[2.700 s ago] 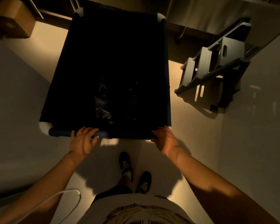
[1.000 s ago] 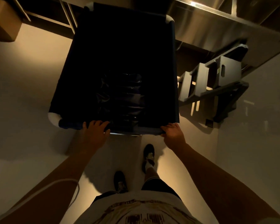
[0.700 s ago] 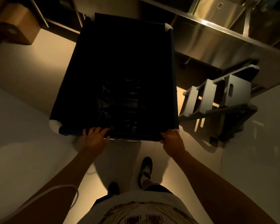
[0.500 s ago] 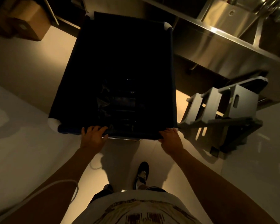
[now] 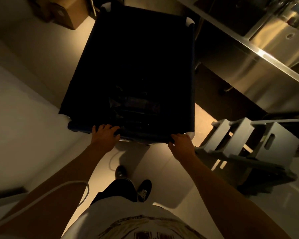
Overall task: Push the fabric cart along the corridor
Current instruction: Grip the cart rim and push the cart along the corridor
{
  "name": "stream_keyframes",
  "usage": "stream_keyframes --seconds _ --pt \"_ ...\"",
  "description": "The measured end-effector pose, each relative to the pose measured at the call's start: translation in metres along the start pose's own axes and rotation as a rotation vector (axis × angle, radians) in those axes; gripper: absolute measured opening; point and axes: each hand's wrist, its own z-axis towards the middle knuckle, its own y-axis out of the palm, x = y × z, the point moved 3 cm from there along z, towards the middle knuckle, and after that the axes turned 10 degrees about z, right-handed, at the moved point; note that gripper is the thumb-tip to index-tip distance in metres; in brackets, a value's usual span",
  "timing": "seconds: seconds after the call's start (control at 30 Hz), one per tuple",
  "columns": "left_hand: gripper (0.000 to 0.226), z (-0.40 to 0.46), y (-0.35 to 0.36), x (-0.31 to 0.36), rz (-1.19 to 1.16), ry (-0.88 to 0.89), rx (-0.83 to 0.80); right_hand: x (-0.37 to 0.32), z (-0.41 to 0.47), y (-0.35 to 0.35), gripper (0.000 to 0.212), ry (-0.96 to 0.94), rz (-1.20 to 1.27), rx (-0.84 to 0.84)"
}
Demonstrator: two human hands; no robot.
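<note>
The fabric cart [image 5: 93,54] is a deep bin of dark blue cloth with white corner pieces, standing on the pale floor straight ahead of me. Its inside is nearly black; something dark and shiny lies at the bottom near my side. My left hand [image 5: 104,135] grips the near rim bar left of centre, fingers curled over it. My right hand [image 5: 180,144] grips the same bar at the near right corner. Both arms are stretched forward.
A grey step stool [image 5: 248,145] stands close on the right, just behind the cart's near corner. A stainless steel counter with a sink [image 5: 259,54] runs along the right. A cardboard box [image 5: 66,12] sits far left. A pale wall [image 5: 16,118] bounds the left.
The cart and I have rolled forward: the step stool has slid from beside the cart back toward me, and the steel counter and sink have come into view. Both hands keep their grip.
</note>
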Motion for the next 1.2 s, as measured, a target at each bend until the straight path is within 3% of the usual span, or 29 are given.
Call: stream_keyframes --seconds 0.7,1.03,1.2 --pt "0.043 0.101 -0.046 0.036 -0.151 -0.082 -0.044 -0.001 0.163 -0.077 0.030 -0.004 -0.003 -0.011" --pt "0.034 0.151 -0.066 0.041 -0.271 -0.102 -0.038 -0.016 0.244 -0.102 0.042 -0.056 -0.059 -0.062" --pt "0.044 0.172 -0.077 0.031 -0.357 -0.043 -0.036 -0.026 0.286 -0.112 0.044 -0.098 -0.088 -0.082"
